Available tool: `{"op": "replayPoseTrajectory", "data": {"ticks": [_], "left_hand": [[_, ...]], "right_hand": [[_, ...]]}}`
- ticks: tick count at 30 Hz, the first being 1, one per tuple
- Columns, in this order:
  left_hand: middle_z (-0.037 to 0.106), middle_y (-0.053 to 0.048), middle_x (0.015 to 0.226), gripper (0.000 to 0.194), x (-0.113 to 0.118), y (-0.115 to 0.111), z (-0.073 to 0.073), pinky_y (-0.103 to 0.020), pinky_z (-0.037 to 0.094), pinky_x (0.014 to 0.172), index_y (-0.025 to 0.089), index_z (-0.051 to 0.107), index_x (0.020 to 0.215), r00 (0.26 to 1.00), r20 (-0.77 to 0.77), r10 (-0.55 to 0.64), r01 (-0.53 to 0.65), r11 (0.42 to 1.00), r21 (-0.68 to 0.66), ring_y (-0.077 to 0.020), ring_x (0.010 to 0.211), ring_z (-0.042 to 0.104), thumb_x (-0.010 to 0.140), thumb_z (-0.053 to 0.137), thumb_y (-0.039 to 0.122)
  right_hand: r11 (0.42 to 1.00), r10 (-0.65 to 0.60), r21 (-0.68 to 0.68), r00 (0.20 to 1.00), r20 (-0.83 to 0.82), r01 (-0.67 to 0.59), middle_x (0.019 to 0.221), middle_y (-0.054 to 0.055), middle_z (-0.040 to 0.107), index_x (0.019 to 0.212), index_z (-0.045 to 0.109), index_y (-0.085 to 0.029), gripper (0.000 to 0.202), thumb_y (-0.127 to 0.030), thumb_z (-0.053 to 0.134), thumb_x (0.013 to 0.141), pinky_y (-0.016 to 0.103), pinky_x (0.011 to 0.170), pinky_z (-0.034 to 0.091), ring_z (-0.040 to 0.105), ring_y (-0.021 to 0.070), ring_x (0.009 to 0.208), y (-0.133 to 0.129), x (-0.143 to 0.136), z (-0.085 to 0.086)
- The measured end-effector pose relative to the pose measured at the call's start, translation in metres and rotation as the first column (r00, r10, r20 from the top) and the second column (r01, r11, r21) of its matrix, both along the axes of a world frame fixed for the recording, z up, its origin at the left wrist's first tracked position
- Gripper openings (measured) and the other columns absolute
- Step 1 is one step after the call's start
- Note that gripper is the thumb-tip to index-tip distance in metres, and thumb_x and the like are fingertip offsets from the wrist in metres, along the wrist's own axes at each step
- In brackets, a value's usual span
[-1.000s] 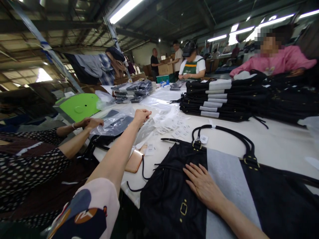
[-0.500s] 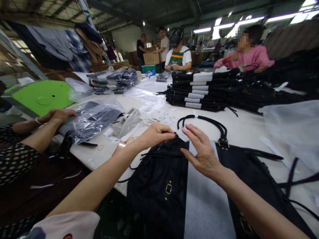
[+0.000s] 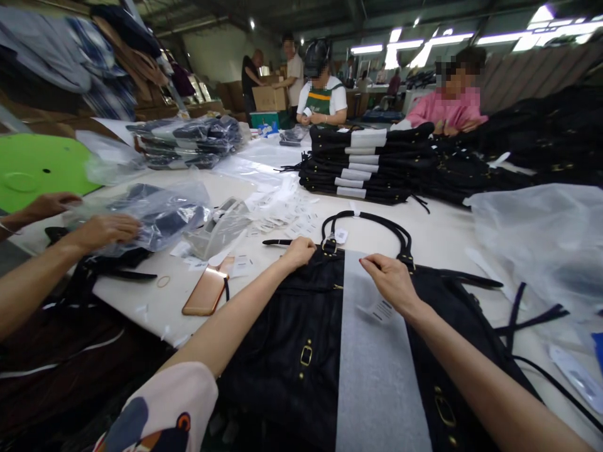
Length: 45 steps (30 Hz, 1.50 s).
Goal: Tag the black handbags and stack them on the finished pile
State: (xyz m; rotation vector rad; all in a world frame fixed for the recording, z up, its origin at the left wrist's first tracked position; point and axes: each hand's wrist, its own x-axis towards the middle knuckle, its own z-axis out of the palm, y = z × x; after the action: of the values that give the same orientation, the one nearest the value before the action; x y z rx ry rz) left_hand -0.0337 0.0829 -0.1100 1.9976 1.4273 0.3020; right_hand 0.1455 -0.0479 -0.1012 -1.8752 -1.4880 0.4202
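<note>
A black bag (image 3: 287,326) with gold buckles lies on the table, a pale grey strip (image 3: 370,370) running down its middle. My left hand (image 3: 300,252) is closed at the bag's upper left edge, beside the handle's base; what its fingers hold is hidden. Over the strip's upper part is my right hand (image 3: 389,281), thumb and forefinger pinched together, with nothing clear to see between them. Just below that hand a small clear packet with a printed label (image 3: 382,309) shows over the strip. A white tag (image 3: 341,236) sits by the base of the looped black handle (image 3: 377,218).
Another person's hands (image 3: 106,232) are on a clear plastic bag (image 3: 164,213) at the left. A pink-gold phone (image 3: 206,290) and scattered labels (image 3: 282,210) lie on the table. Folded black bags (image 3: 362,166) are stacked behind; plastic sheeting (image 3: 541,232) is at right.
My left hand has moved from the small tag down to the bag's edge. My right hand has gone from spread fingers to a pinch, lower over the strip. The view has turned slightly, uncovering the phone.
</note>
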Motion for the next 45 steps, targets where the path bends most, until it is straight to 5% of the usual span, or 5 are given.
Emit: {"op": "replayPoseTrajectory", "data": {"ticks": [5, 24, 34, 39, 45], "left_hand": [[0.064, -0.005, 0.071, 0.022, 0.020, 0.025, -0.021, -0.026, 0.041, 0.069, 0.016, 0.069, 0.073, 0.999, 0.008, 0.044, -0.044, 0.999, 0.024, -0.0176, 0.073, 0.057, 0.056, 0.059, 0.007], [0.048, 0.006, 0.050, 0.032, 0.014, 0.028, -0.029, -0.018, 0.032, 0.048, 0.012, 0.068, 0.082, 0.918, 0.390, 0.068, -0.004, 0.987, -0.162, -0.0053, 0.046, 0.041, 0.053, 0.060, 0.003], [0.060, -0.001, 0.070, 0.013, 0.012, 0.027, -0.028, -0.023, 0.039, 0.065, 0.016, 0.069, 0.071, 0.993, 0.089, -0.074, 0.065, 0.994, 0.091, -0.0131, 0.070, 0.054, 0.062, 0.061, 0.013], [0.061, -0.004, 0.091, 0.015, -0.003, 0.010, -0.009, -0.029, 0.039, 0.070, 0.020, 0.067, 0.075, 0.961, -0.250, -0.120, 0.205, 0.914, 0.350, -0.0186, 0.082, 0.055, 0.075, 0.052, 0.021], [0.062, -0.008, 0.082, 0.017, -0.012, -0.004, -0.002, -0.030, 0.038, 0.074, 0.020, 0.066, 0.078, 0.923, -0.357, -0.140, 0.300, 0.844, 0.444, -0.0223, 0.089, 0.052, 0.079, 0.049, 0.022]], "right_hand": [[0.993, -0.108, -0.053, 0.992, -0.059, 0.105, 0.074, 0.004, 0.067, 0.073, 0.066, -0.019, 0.023, -0.035, 0.051, 0.076, 0.028, 0.067, 0.039, 0.059, 0.0190, 0.074, 0.023, 0.005, -0.014], [0.996, -0.071, -0.072, 0.948, -0.309, 0.051, 0.059, 0.002, 0.058, 0.068, 0.066, -0.016, 0.027, -0.038, 0.051, 0.070, 0.025, 0.054, 0.033, 0.049, 0.0139, 0.058, 0.044, -0.006, -0.036], [0.969, -0.054, -0.232, 0.843, -0.536, -0.086, 0.044, -0.004, 0.045, 0.065, 0.059, -0.015, 0.016, -0.031, 0.055, 0.066, 0.023, 0.044, 0.026, 0.037, 0.0082, 0.042, 0.066, -0.026, -0.033], [0.916, -0.039, -0.312, 0.719, -0.694, -0.252, 0.060, -0.001, 0.059, 0.087, 0.057, -0.016, 0.030, -0.021, 0.063, 0.058, 0.022, 0.048, 0.034, 0.050, 0.0107, 0.053, 0.049, -0.014, -0.015], [0.946, -0.015, -0.218, 0.643, -0.766, -0.239, 0.069, 0.003, 0.060, 0.075, 0.061, -0.015, 0.033, -0.046, 0.057, 0.068, 0.022, 0.049, 0.033, 0.048, 0.0101, 0.056, 0.040, -0.011, -0.016]]}}
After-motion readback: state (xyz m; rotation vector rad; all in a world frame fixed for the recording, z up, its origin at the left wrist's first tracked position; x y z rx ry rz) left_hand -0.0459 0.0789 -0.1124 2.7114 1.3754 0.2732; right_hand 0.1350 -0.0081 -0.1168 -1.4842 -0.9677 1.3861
